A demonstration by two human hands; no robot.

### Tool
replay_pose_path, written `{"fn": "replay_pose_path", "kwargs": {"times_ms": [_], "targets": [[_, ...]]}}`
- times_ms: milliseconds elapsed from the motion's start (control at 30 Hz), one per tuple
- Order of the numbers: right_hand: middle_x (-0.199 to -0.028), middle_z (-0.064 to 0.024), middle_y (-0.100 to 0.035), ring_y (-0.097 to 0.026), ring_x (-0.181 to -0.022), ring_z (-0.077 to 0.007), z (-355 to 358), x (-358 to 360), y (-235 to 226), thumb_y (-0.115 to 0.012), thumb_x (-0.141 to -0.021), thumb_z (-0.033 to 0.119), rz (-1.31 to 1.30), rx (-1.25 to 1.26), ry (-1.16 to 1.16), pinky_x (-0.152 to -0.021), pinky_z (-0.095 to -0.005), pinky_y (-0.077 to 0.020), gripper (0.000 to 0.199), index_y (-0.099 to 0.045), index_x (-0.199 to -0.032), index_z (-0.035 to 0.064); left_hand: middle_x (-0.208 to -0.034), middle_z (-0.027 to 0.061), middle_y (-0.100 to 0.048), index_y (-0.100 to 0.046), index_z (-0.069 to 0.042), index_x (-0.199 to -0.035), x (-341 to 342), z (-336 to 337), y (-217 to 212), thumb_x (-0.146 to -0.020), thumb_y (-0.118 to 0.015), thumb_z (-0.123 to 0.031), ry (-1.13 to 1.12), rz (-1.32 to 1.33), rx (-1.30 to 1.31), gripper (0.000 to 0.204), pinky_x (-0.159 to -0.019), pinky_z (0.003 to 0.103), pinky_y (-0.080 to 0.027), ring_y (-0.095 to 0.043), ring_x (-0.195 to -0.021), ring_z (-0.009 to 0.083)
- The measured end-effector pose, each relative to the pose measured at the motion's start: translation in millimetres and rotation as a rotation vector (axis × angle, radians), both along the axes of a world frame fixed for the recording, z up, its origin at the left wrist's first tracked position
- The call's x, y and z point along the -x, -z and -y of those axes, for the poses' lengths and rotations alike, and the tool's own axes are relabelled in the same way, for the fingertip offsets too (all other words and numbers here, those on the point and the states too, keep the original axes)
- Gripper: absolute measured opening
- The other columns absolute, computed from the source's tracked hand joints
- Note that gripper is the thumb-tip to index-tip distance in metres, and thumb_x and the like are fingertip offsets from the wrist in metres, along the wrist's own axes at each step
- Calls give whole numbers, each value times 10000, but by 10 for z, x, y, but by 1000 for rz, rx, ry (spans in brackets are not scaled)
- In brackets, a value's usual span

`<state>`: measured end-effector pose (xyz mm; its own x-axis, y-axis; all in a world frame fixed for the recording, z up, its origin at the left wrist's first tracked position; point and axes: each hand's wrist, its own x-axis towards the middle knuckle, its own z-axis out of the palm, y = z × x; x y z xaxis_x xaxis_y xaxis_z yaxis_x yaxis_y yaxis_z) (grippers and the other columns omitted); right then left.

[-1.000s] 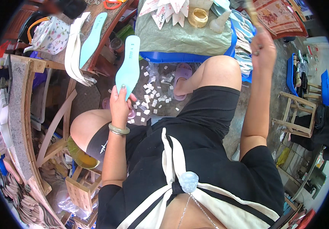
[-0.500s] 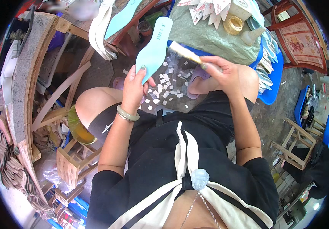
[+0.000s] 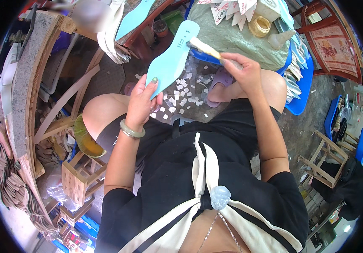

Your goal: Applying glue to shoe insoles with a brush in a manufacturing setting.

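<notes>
My left hand point(image 3: 141, 101) grips the heel-side end of a light blue insole point(image 3: 166, 65), thumb on its face. The insole points away and to the right, with dark printed marks near its far end. My right hand point(image 3: 245, 72) pinches a cream brush point(image 3: 206, 47) whose dark tip is at the insole's right edge, near the marks. I cannot tell whether the tip touches. Beyond my right hand, a crusted yellowish pot point(image 3: 259, 27) stands on a grey-green sheet point(image 3: 232, 50).
White squares point(image 3: 181, 93) litter the floor between my feet. A blue tray point(image 3: 301, 103) with several insoles is beside my right knee. White pointed pieces point(image 3: 232, 10) lie at the far side. A wooden stool point(image 3: 75, 183) and a stone-topped bench point(image 3: 21, 84) stand left, a red chair point(image 3: 333, 46) far right.
The insole has tilted and shifted slightly, its far end moving right. The brush tip has come up to its edge; before, there was a gap between them.
</notes>
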<state>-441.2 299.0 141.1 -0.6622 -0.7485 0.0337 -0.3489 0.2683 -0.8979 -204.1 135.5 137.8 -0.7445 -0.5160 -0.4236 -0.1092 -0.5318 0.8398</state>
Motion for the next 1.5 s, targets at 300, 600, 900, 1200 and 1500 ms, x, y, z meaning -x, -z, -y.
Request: {"fn": "replay_pose_path", "kwargs": {"times_ms": [300, 600, 900, 1200, 1500], "targets": [[-744, -12, -669, -555, -679, -49, -96, 529, -126, -676, -791, 212, -97, -74, -26, -660, -218, -463, 217, -720, -949, 70, -685, -26, -542, -506, -38, -1160, -201, 231, -94, -961, -496, -238, 215, 44, 59, 283, -394, 143, -262, -447, -477, -3], [-821, -81, -690, -626, -717, -126, 113, 883, -416, -658, -812, 153, -386, -75, -539, -699, -266, -494, 181, -703, -958, 55, -699, -37, -538, -498, -29, -1179, -188, 353, -142, -952, -504, -232, 384, 98, 33, 304, -387, 129, -245, -445, -486, -11], [-852, -108, -681, -648, -756, -225, 368, 600, -563, -684, -788, 108, -429, 23, -841, -676, -298, -502, 175, -701, -948, 41, -732, -42, -528, -499, -44, -1165, -37, 316, -187, -943, -504, -176, 434, 116, -8, 258, -422, 127, -299, -455, -516, -9], [-850, -98, -689, -654, -747, -215, 370, 209, -297, -677, -774, 98, -354, 110, -629, -679, -295, -506, 183, -701, -946, 38, -716, -32, -516, -494, -32, -1156, 141, 123, -214, -939, -520, -163, 347, 120, -38, 255, -447, 168, -361, -458, -513, 17], [-896, -55, -696, -628, -771, -116, -659, 1130, -233, -657, -817, 120, -316, 70, -209, -686, -235, -484, 188, -692, -978, 28, -681, -44, -512, -524, -31, -1103, 537, -4, -440, -934, -521, -197, 504, 192, 185, 237, -422, 158, -323, -445, -483, 9]]}}
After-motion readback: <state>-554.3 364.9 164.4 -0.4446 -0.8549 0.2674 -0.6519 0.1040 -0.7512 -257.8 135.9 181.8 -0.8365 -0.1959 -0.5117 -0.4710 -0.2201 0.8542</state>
